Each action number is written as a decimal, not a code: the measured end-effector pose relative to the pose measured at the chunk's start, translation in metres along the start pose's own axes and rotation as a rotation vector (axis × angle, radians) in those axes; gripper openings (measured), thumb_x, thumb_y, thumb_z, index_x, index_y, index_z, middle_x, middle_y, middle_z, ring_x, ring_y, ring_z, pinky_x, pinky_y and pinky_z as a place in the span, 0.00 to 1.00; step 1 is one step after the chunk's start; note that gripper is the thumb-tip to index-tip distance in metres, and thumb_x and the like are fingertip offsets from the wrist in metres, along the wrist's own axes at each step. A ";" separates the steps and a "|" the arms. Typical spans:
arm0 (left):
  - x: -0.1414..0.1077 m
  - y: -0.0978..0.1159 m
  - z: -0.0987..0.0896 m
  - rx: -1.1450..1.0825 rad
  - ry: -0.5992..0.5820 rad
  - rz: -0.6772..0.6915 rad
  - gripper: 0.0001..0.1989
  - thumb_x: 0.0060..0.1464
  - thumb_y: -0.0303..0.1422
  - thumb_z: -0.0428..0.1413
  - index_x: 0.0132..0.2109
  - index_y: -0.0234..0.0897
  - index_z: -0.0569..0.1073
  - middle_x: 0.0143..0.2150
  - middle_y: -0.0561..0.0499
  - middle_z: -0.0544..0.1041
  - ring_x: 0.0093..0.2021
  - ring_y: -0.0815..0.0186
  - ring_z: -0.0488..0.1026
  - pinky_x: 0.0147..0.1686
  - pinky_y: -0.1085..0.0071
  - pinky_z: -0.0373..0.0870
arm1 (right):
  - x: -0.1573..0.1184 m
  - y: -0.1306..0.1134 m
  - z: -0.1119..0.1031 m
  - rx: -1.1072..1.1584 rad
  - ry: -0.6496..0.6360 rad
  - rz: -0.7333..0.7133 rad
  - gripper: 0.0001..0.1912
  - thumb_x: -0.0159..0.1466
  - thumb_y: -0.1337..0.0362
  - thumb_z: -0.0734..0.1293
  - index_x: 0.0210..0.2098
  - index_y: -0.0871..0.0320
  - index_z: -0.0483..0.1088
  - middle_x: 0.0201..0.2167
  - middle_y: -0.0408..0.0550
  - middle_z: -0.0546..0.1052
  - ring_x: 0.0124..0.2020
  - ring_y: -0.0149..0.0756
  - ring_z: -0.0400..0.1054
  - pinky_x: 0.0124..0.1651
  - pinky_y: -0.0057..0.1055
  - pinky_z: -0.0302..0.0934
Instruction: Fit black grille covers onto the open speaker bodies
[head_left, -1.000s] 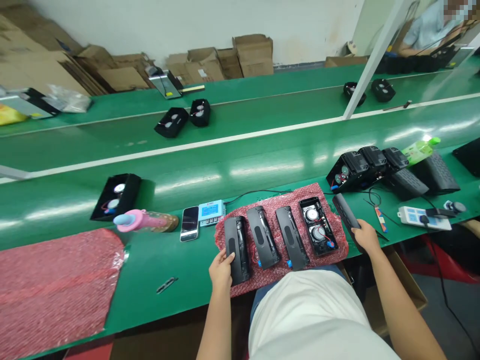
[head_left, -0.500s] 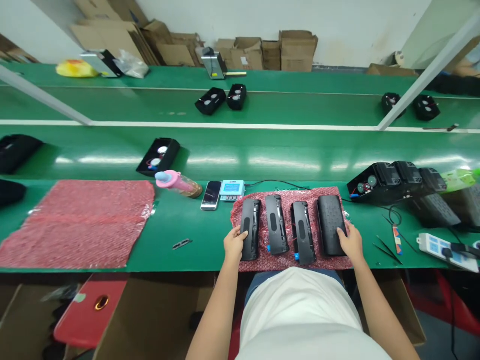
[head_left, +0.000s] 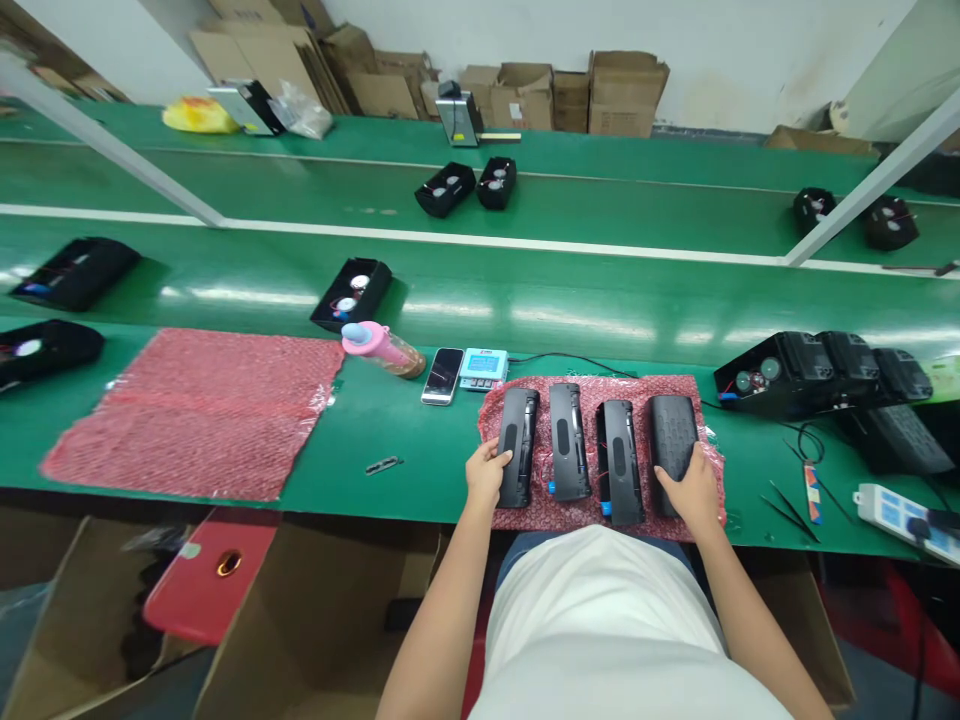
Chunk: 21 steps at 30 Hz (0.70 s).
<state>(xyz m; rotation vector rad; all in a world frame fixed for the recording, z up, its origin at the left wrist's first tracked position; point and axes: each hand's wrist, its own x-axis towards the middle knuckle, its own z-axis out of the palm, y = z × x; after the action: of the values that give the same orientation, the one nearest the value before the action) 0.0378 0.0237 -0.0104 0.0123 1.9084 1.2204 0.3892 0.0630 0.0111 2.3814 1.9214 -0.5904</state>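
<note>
Dimpled black casing (head_left: 673, 445), rounded corners

Phone (head_left: 443, 376) beside pink-lidded bottle (head_left: 384, 349) (cardboard boxes (head_left: 624, 95) beyond)

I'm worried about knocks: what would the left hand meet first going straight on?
The left hand would first meet the black case that its fingers touch; past it, probably the next case, though depth is unclear.

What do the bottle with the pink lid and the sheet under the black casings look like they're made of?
Bottle: probably clear plastic, see-through with brown contents showing. Sheet: likely glossy pink bubble wrap, judging by its dimpled, shiny surface.
</note>
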 end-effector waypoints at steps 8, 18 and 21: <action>-0.002 -0.001 0.000 -0.007 -0.022 -0.019 0.13 0.43 0.17 0.60 0.39 0.31 0.75 0.30 0.54 0.77 0.30 0.70 0.73 0.40 0.67 0.71 | -0.003 -0.002 0.003 -0.077 0.034 -0.001 0.47 0.58 0.47 0.63 0.65 0.72 0.44 0.54 0.71 0.62 0.54 0.60 0.59 0.53 0.46 0.55; -0.001 -0.003 0.000 -0.028 0.002 -0.002 0.17 0.35 0.19 0.61 0.38 0.31 0.77 0.30 0.51 0.77 0.31 0.67 0.74 0.43 0.66 0.71 | -0.004 -0.006 0.005 -0.189 0.039 0.016 0.49 0.59 0.46 0.63 0.65 0.74 0.42 0.51 0.73 0.62 0.50 0.61 0.61 0.50 0.48 0.56; -0.001 -0.003 0.000 -0.026 0.007 0.003 0.17 0.35 0.18 0.61 0.37 0.31 0.77 0.31 0.50 0.77 0.31 0.67 0.74 0.43 0.66 0.71 | -0.003 -0.007 0.006 -0.221 0.026 0.027 0.49 0.59 0.46 0.63 0.65 0.74 0.41 0.50 0.73 0.62 0.50 0.61 0.60 0.50 0.48 0.56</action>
<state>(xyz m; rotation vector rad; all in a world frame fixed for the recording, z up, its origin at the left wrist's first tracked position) 0.0400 0.0221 -0.0120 -0.0024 1.8992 1.2485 0.3800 0.0602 0.0082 2.2836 1.8517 -0.3279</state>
